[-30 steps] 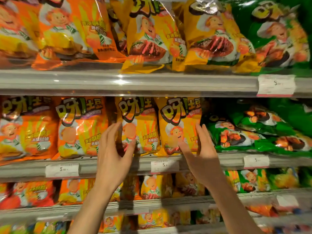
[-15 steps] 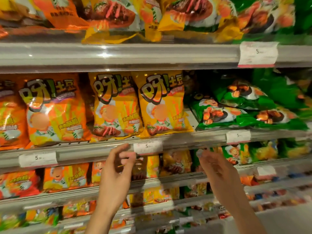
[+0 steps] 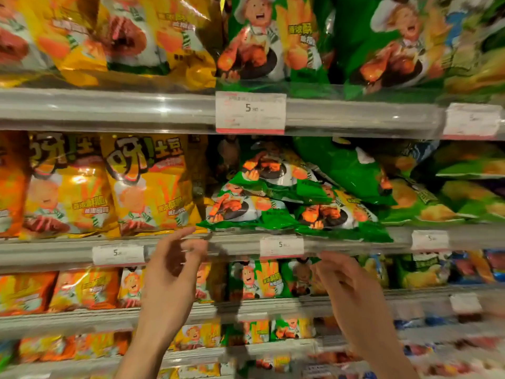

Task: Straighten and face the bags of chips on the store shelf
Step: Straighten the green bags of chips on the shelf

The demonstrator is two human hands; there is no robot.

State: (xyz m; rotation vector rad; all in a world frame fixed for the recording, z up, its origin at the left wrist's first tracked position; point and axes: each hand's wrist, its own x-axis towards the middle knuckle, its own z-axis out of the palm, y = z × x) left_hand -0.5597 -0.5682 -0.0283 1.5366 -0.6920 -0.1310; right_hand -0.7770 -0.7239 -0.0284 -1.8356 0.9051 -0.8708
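Note:
On the middle shelf (image 3: pixel 68 251), yellow chip bags (image 3: pixel 149 184) stand upright and face forward at the left. To their right, green chip bags (image 3: pixel 276 203) lie flat and slumped in a heap, some overhanging the shelf edge. My left hand (image 3: pixel 170 269) is raised just below the shelf lip, under the border between yellow and green bags, fingers apart and empty. My right hand (image 3: pixel 352 294) hovers lower, below the green heap, fingers loosely spread and holding nothing. Neither hand touches a bag.
The top shelf carries upright yellow bags (image 3: pixel 153 36) and green bags (image 3: pixel 262 42). White price tags (image 3: pixel 250 112) clip to the shelf fronts. Lower shelves hold smaller orange (image 3: pixel 82 289) and green bags (image 3: pixel 258 279). Light-green bags (image 3: pixel 459 192) lie at the far right.
The view has swung right, so the green heap is now in the centre. Both hands came off the yellow bags, dropped below the shelf edge and shifted right.

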